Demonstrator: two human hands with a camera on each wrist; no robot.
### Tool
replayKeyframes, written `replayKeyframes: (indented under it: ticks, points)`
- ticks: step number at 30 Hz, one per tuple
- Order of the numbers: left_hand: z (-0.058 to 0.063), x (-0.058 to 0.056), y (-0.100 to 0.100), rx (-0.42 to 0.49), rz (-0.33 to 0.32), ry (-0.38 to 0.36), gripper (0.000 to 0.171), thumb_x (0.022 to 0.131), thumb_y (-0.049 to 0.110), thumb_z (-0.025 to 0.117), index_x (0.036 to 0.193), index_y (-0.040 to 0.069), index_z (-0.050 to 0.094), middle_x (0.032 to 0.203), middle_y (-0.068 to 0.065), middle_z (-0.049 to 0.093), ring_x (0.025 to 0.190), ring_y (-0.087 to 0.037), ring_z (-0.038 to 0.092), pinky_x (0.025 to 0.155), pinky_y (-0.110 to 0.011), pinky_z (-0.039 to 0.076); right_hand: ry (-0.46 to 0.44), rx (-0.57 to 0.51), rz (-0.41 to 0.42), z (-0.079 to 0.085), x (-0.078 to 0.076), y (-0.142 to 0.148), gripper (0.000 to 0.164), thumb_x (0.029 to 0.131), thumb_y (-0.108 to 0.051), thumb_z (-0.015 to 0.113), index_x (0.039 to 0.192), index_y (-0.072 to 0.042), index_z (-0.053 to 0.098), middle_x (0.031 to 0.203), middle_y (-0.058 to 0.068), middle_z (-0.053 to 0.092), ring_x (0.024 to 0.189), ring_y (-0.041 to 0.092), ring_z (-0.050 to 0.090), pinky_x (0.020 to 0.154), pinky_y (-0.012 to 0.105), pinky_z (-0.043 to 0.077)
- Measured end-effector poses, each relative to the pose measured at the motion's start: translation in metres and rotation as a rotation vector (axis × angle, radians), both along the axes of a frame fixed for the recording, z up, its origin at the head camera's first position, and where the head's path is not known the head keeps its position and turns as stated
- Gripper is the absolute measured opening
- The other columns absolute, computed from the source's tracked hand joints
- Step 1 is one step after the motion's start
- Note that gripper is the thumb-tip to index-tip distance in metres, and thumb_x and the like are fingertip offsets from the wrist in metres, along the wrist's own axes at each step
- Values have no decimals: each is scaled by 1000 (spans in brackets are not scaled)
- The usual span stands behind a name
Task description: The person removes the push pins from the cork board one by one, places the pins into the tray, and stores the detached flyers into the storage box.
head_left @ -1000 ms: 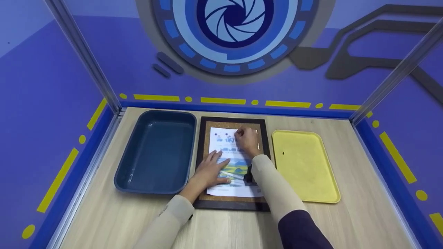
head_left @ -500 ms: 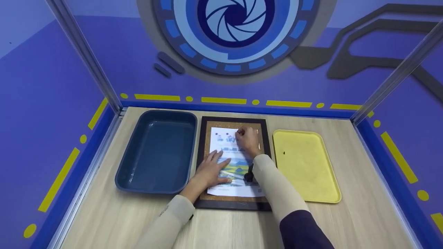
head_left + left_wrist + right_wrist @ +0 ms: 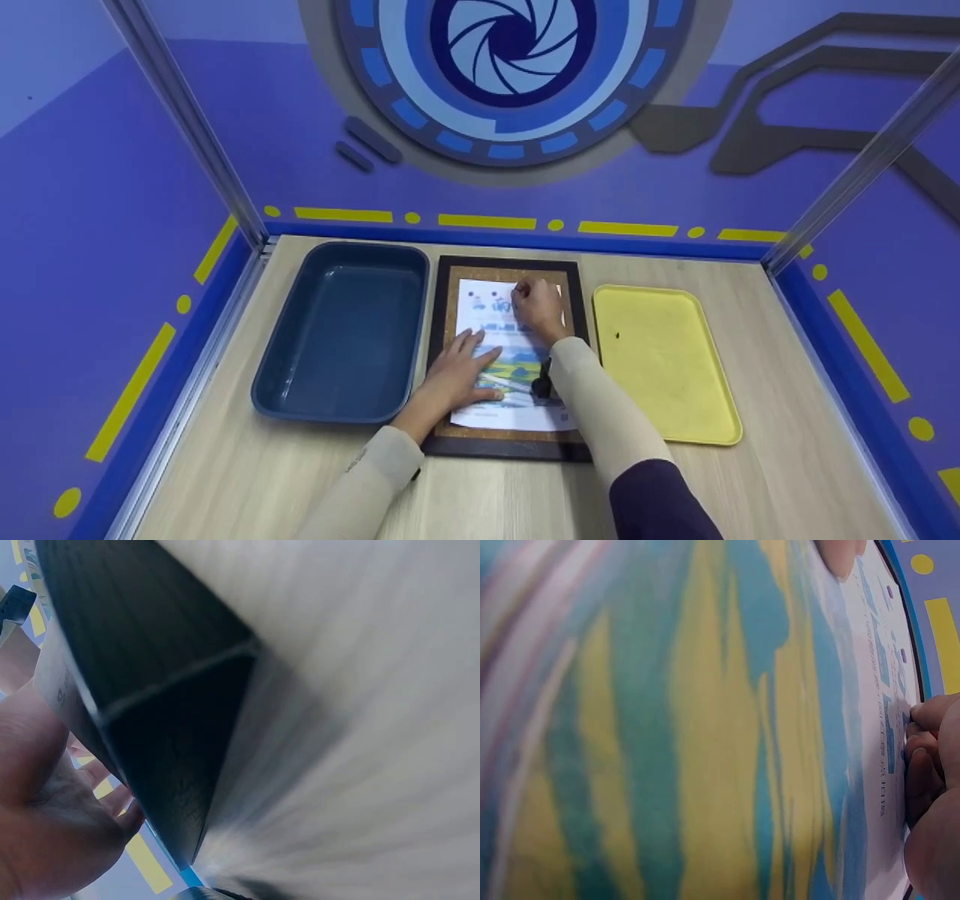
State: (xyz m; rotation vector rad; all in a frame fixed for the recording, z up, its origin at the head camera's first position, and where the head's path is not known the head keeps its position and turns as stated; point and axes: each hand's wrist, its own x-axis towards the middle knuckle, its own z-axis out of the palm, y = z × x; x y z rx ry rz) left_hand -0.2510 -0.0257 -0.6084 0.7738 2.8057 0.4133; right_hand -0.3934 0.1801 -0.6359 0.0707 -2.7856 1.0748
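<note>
A printed poster (image 3: 487,417) with a colourful landscape lies on a cork board (image 3: 510,272) with a dark frame. Two dark round push pins (image 3: 471,294) sit along the poster's top edge, left of my right hand (image 3: 538,307). That hand has its fingers curled at the top edge and pinches what seems to be another push pin, mostly hidden by the fingers. My left hand (image 3: 454,375) rests spread on the poster's left side, holding nothing. In the left wrist view, the board's frame corner (image 3: 161,705) looms beside the left hand (image 3: 60,825).
To the left of the board stands a deep blue tray (image 3: 341,409). On the right lies a shallow yellow tray (image 3: 667,375) with one tiny dark object (image 3: 617,335) on it. Blue-purple panels (image 3: 247,150) wall in the wooden table (image 3: 480,495) at the back and sides.
Both hands stay in the same places on the poster. The head view shifts only slightly; the right hand's fingers barely move at the top edge.
</note>
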Motion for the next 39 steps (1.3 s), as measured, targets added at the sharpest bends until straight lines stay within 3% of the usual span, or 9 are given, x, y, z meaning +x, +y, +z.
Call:
replayKeyframes:
  ticks: [21, 33, 39]
  points:
    - [-1, 1, -2, 10, -7, 16, 82, 95, 61, 71, 163, 23, 45, 172, -18, 26, 159, -42, 21, 125, -58, 27, -24, 10, 32, 2, -3, 1, 12, 99, -13, 70, 88, -7, 74, 82, 4, 71, 75, 19, 64, 71, 39, 54]
    - [-11, -3, -1, 12, -1, 7, 84, 95, 62, 71, 165, 25, 43, 174, -16, 23, 160, -40, 17, 127, -57, 23, -20, -62, 35, 0, -5, 4, 12, 98, -11, 69, 87, -8, 72, 81, 4, 69, 75, 20, 62, 68, 36, 51]
    - [-8, -2, 0, 8, -3, 8, 84, 94, 62, 72, 164, 24, 44, 173, -17, 24, 160, -41, 18, 126, -58, 25, -60, -150, 24, -1, -2, 6, 9, 99, -10, 68, 90, -8, 70, 84, 4, 65, 78, 19, 60, 68, 34, 48]
